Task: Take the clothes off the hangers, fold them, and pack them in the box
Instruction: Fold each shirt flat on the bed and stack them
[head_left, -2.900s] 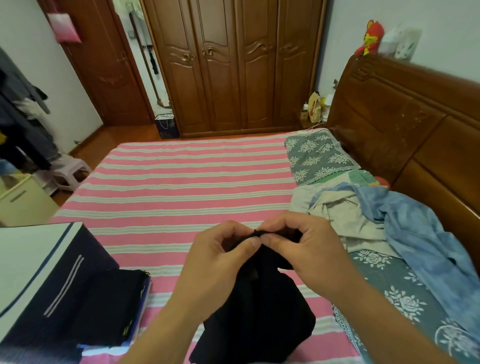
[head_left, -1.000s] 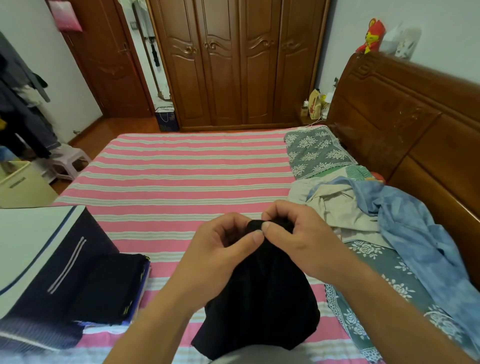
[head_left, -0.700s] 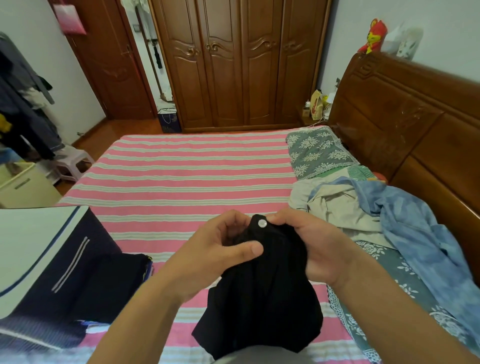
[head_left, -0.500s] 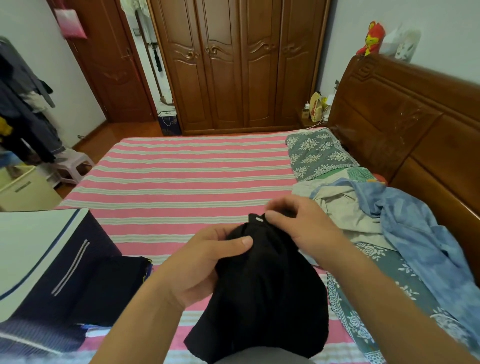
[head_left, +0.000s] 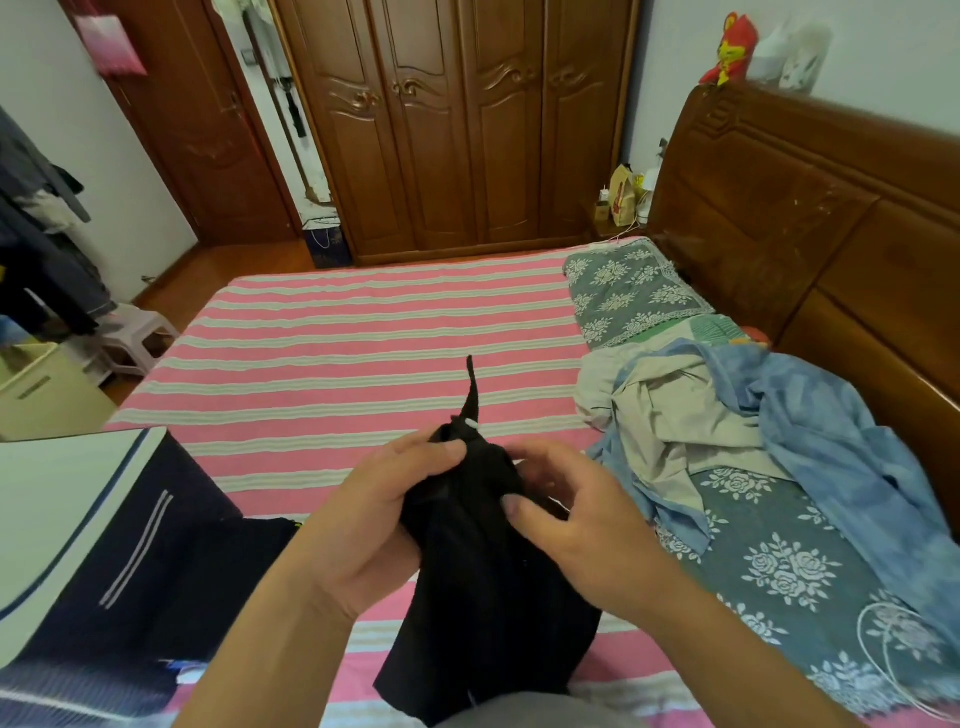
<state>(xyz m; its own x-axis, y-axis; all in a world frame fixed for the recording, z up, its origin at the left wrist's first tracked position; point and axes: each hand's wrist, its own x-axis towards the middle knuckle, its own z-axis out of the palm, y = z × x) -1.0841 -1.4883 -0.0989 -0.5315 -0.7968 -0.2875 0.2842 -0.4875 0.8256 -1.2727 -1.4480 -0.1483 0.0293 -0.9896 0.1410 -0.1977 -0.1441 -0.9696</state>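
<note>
Hands meet over the near edge of the bed with the pink and white striped sheet (head_left: 332, 364), both busy on one black soft garment (head_left: 483, 587) that hangs down toward the person's lap. The left hand (head_left: 363, 525) is closed around the upper part of the cloth, thumb and forefinger pinching just below a small white button or tag; a thin black strip of the cloth stands up above this pinch. The right hand (head_left: 566, 525) is half open, fingers loosely bent, the thumb lying on the black cloth on the right side; I cannot tell whether it really grips. No hanger is visible on this garment.

At the near left stands the dark navy fabric storage box (head_left: 171, 561) with its pale lid lifted, and something dark and folded already lies inside. At the right, near the brown wooden headboard (head_left: 810, 228), a heap of beige and light blue clothes (head_left: 727, 415) waits on the grey flowered cover.

To do this step well, I think the person should finish with the fastening at the top, then spread the garment flat on the striped sheet. Smooth it first and fold along straight lines. A size close to the folded piece in the box will stack evenly.
</note>
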